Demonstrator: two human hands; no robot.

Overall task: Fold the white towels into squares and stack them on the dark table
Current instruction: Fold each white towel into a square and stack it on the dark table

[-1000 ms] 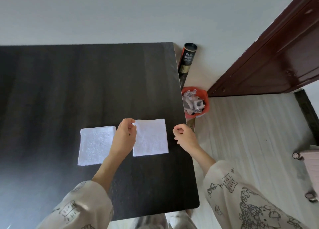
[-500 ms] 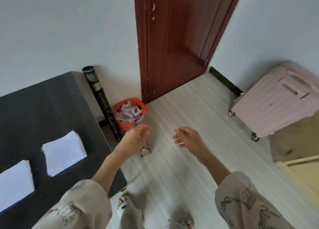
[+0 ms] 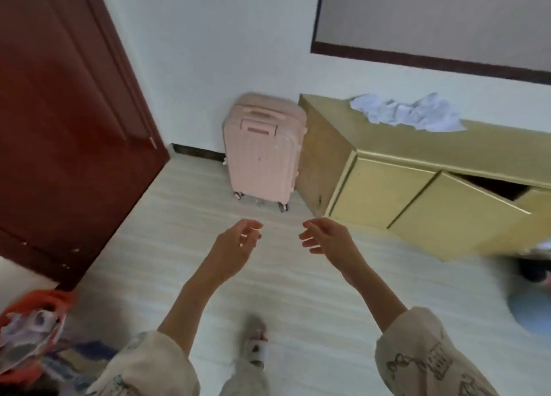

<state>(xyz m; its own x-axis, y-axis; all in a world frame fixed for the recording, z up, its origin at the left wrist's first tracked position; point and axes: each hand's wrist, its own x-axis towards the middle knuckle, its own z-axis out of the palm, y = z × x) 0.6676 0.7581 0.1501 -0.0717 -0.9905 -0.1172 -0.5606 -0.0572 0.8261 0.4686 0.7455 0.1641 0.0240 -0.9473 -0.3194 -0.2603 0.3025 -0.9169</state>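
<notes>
Both hands (image 3: 235,246) (image 3: 326,239) empty; crumpled towels (image 3: 408,114) on cabinet (image 3: 387,193).

A home room: pink suitcase (image 3: 264,151), yellow cabinet (image 3: 417,193), red-brown door (image 3: 59,112).

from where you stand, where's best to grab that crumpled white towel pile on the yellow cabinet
Probably pinch a raised fold on the near left end of the towel pile, coming from above the cabinet top. It lies loose and rumpled, ridges standing up, and both hands are empty.
</notes>
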